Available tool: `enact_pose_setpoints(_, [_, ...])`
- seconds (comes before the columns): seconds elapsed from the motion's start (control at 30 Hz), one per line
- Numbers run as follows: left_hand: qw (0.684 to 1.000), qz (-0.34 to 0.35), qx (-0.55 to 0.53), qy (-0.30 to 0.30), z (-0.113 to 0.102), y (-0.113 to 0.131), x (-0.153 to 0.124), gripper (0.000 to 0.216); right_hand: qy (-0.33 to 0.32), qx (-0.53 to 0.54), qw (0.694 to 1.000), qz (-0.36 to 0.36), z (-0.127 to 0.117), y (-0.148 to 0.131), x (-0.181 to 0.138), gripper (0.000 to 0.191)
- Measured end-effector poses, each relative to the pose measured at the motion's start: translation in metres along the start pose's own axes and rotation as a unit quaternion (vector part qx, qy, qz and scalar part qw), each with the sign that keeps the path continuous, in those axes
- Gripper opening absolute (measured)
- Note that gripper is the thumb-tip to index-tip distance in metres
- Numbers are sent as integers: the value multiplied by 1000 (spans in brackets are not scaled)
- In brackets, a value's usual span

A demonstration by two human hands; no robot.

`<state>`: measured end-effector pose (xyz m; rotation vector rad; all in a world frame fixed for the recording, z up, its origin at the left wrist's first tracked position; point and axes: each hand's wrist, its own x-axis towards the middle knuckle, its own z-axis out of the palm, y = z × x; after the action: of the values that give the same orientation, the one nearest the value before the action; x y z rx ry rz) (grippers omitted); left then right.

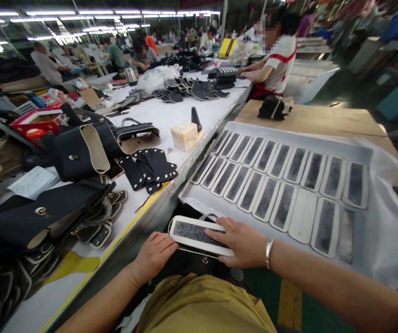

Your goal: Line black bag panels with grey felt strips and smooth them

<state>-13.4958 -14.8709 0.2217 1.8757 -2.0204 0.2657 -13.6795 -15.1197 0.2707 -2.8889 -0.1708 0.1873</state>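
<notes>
Over my lap is a small handbag, of which mostly the pale base panel with a dark speckled strip shows. My left hand is closed on its left end, fingertips at the panel's corner. Across the right end lies my right hand, fingers on the panel and thumb at the near edge. A metal clasp shows at the near side, and a loop handle at the far side. Most of the bag's body is hidden. Two rows of similar panels lie on a grey tray at right.
On the white worktable stand dark bags, flat black pieces and a pale block beside a black tool. Cardboard extends behind the tray. A co-worker sits farther along the table.
</notes>
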Motion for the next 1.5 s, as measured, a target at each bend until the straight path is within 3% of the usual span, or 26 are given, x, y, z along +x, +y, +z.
enact_pose_setpoints(0.2, [1000, 8, 5, -20, -8, -1, 7, 21, -29, 18, 999, 4, -2, 11, -20, 70])
enact_pose_setpoints(0.43, [1000, 14, -8, -15, -11, -2, 4, 20, -50, 68, 996, -19, -14, 1, 3, 65])
enact_pose_setpoints(0.7, [1000, 18, -1, -8, -11, -1, 6, 22, -33, -43, 999, -4, -1, 10, 2, 63])
enact_pose_setpoints(0.9, [1000, 9, 4, -15, -11, -3, 7, 18, -6, -150, 988, -27, 0, -9, 13, 60])
enact_pose_setpoints(1.2, [1000, 11, -7, -20, -12, -7, 12, 19, 8, -159, 987, -23, 5, -17, 18, 58])
enact_pose_setpoints(1.37, [998, 3, 7, -60, -12, -5, 23, 14, 15, -163, 986, -16, 7, -19, 21, 59])
enact_pose_setpoints(1.5, [998, -18, 54, -38, -12, 8, 22, 43, 7, -162, 987, -14, 5, -20, 20, 55])
